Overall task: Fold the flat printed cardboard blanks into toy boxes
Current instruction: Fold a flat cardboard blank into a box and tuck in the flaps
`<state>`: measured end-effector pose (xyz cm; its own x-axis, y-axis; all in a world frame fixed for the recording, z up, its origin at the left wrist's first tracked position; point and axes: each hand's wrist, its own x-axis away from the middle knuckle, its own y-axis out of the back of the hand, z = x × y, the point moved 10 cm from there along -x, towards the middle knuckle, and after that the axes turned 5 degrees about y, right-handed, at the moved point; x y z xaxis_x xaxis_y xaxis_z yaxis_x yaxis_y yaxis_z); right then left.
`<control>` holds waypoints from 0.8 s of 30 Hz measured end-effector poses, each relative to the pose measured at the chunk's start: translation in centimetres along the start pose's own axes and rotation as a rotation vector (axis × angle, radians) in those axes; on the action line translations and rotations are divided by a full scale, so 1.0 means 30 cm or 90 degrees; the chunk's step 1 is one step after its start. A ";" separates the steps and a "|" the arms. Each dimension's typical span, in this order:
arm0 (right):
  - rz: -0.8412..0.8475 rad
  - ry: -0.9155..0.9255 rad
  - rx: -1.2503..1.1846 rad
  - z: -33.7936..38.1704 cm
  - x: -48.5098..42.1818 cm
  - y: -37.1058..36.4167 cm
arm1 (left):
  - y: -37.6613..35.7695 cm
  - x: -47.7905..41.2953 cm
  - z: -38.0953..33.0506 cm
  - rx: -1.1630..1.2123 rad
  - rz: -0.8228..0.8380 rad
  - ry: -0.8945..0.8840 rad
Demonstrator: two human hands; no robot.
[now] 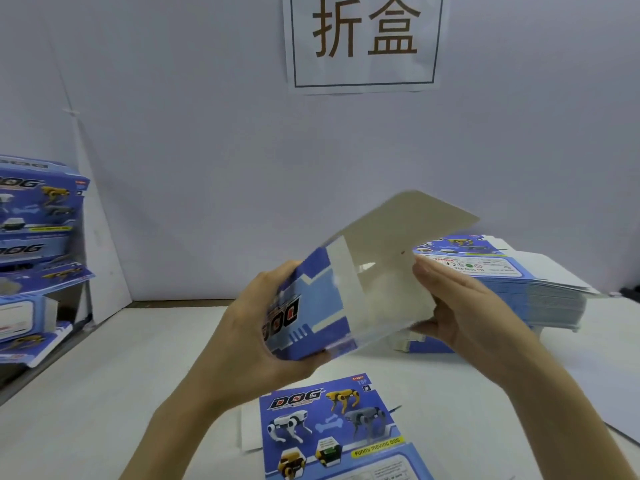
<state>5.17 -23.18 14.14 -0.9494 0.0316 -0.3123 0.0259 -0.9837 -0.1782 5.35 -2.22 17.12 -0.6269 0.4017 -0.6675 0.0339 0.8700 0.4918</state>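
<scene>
A: Item under work?

B: Half-formed box [332, 299], blue print outside, grey board inside. Held in the air over the middle of the bench [104, 375], tilted, one grey flap standing up and away from the person.

A: Surface and room?

B: White bench, pale wall [207, 133] straight behind it. One flat blank [332, 427] lies printed side up on the near edge, below the held box. A thick stack of blanks [519, 282] sits to the right, behind the right hand. Folded boxes [34, 216] are piled at the far left edge.

A: Hands?

B: Left hand [256, 334] grips the blue printed end, fingers curled over the top, thumb underneath. Right hand [464, 306] has fingers nearly straight, pressed against the right edge of the grey inner panel, thumb by its lower corner.

A: Legible text?

B: Flat blank: "DOG", "FUNNY MOVING DOG", "TOP" near its upper right corner. Held box: "DOG", turned sideways and partly covered by the left hand. Top sheet of the stack: "WARNING", upside down; finer print too small to read. Paper sign [363, 43] on the wall above: "折盒" inside a dark border.
</scene>
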 end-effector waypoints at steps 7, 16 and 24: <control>-0.107 0.011 0.227 -0.013 0.007 0.048 | -0.036 0.003 -0.010 -0.035 0.016 -0.032; -0.021 -0.176 0.287 -0.085 0.036 0.011 | -0.015 0.003 -0.019 -0.020 0.007 -0.035; -0.242 -0.063 0.614 0.051 0.048 0.074 | -0.094 0.005 0.058 0.131 0.070 0.197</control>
<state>3.40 -25.59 14.73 -0.8653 0.3964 -0.3067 -0.4998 -0.6371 0.5867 6.51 -4.11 14.66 -0.8148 0.4183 -0.4013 0.2497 0.8781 0.4082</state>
